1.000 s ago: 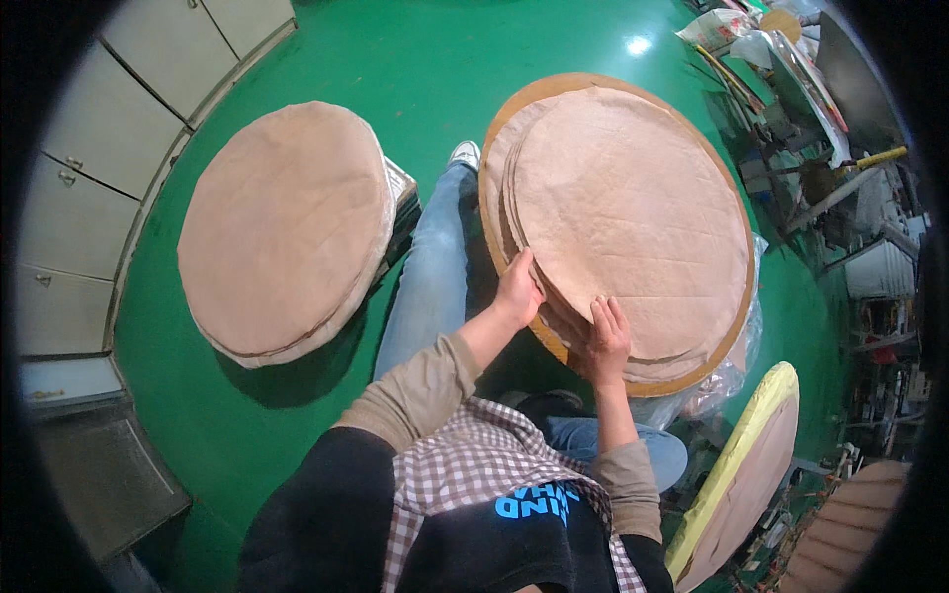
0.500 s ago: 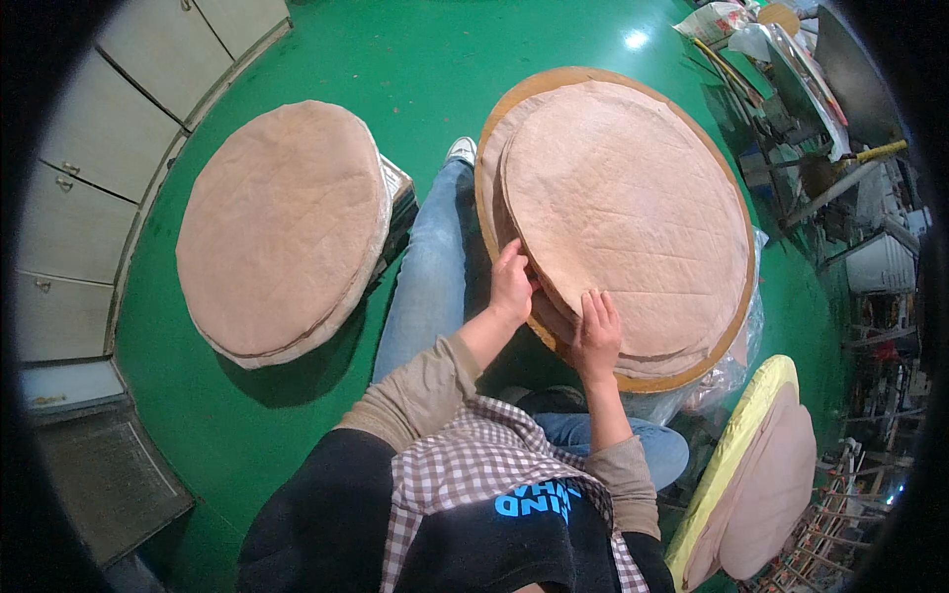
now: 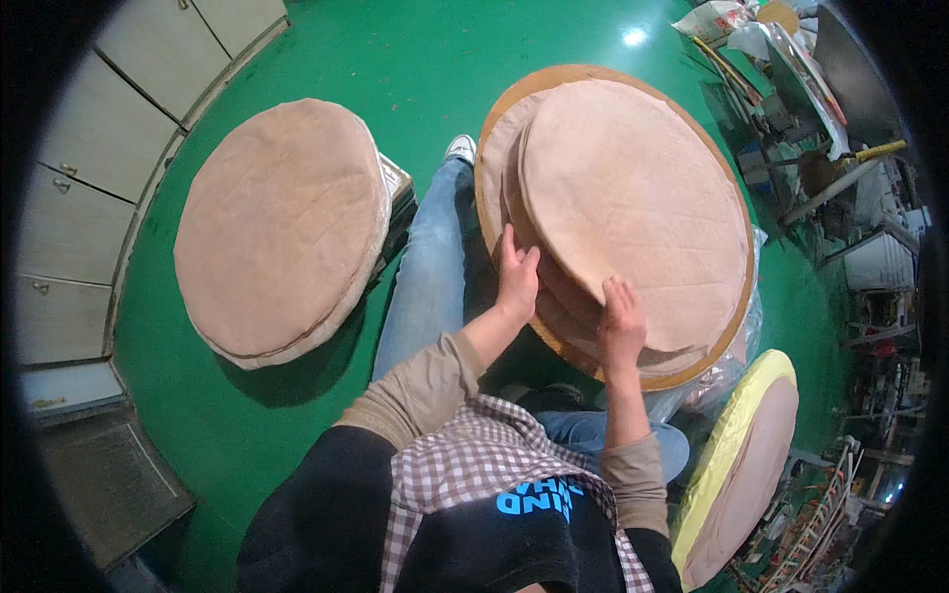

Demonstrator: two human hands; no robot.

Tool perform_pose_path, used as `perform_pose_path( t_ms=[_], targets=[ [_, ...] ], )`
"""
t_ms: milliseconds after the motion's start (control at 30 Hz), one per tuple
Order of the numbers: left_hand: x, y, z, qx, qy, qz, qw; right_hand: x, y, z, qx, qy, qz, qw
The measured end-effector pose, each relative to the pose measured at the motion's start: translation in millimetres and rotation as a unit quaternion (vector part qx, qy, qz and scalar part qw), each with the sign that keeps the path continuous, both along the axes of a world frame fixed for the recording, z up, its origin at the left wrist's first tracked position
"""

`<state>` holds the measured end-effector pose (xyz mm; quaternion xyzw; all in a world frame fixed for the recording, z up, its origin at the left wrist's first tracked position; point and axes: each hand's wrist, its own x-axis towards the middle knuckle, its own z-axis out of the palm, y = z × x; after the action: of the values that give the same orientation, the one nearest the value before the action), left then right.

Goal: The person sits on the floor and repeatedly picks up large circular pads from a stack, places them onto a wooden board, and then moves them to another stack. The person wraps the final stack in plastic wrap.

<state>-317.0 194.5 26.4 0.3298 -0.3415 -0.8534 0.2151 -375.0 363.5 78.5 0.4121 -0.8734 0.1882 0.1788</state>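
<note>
A stack of large, thin, round, pinkish-tan sheets, like flatbreads, lies on a round wooden board in front of me to the right. The near-left edge of the top sheet is pinched in my right hand, its fingers on the upper face and its thumb mostly hidden. Just left of that edge, my left hand is over the lower sheets with the index finger stretched out and the fingers apart. Nothing shows in its grasp.
A second round stack stands to the left on a low support. At lower right is a yellow-rimmed round bearing more sheets. Cabinets line the left; metal racks and tools crowd the right. The floor is green.
My right hand has drawn the top sheet's edge rightward, baring more of the layers beneath. My left hand has come off that edge. At lower right, an overhanging sheet no longer shows.
</note>
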Motion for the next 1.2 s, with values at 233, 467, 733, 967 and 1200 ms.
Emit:
perform_pose_path(
  t_ms=[233, 467, 733, 967, 1200],
  targets=[
    [-9.4, 6.4, -9.7, 0.038, 0.097, -0.014, 0.994, 8.1, -8.3, -60.5, -0.015, -0.031, 0.013, 0.999],
    [-2.7, 4.5, 4.6, 0.076, 0.086, -0.077, 0.99, 16.1, -42.0, -43.7, 0.043, -0.043, -0.029, 0.998],
    [6.4, -2.8, 4.6, 0.165, 0.048, -0.089, 0.981, -37.7, -26.3, 81.0, 0.036, -0.05, -0.043, 0.997],
    [2.5, -4.2, -7.8, -0.145, -0.054, 0.018, 0.988, 52.7, 15.4, -35.5, 0.04, -0.075, 0.016, 0.996],
    [4.3, -20.5, 2.5, -0.095, 0.051, 0.015, 0.994, 89.8, 79.9, -34.6, -0.647, -0.709, -0.039, 0.276]
  ],
)
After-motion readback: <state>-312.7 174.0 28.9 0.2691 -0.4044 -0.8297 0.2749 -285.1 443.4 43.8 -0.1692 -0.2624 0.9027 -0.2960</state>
